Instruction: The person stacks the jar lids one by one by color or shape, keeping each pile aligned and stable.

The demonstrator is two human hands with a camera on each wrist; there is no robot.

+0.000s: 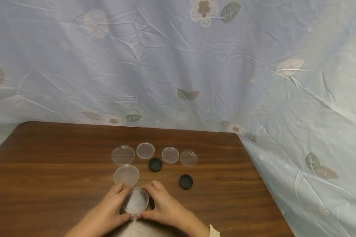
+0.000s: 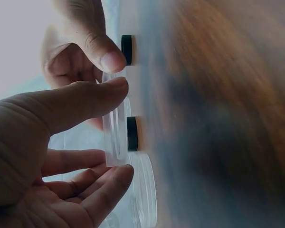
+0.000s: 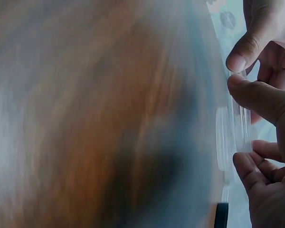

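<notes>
A clear round petri dish [image 1: 135, 201] is gripped at its sides by both hands near the front of the table. My left hand [image 1: 114, 201] pinches its left rim between thumb and fingers, and my right hand [image 1: 164, 204] does the same on the right. The two thumb tips almost meet at the near edge. Seen edge-on in the left wrist view, the dish [image 2: 115, 137] shows layered rims, held above the tabletop. Just beyond the hands lies another clear dish [image 1: 126, 175].
Farther back on the brown wooden table [image 1: 62, 171] stand several clear dishes, among them a larger one [image 1: 123, 155] and a smaller one [image 1: 188, 158]. Two black round lids, one [image 1: 155, 164] mid-table and one [image 1: 185, 181] to the right, lie nearer. A patterned curtain [image 1: 154, 72] hangs behind.
</notes>
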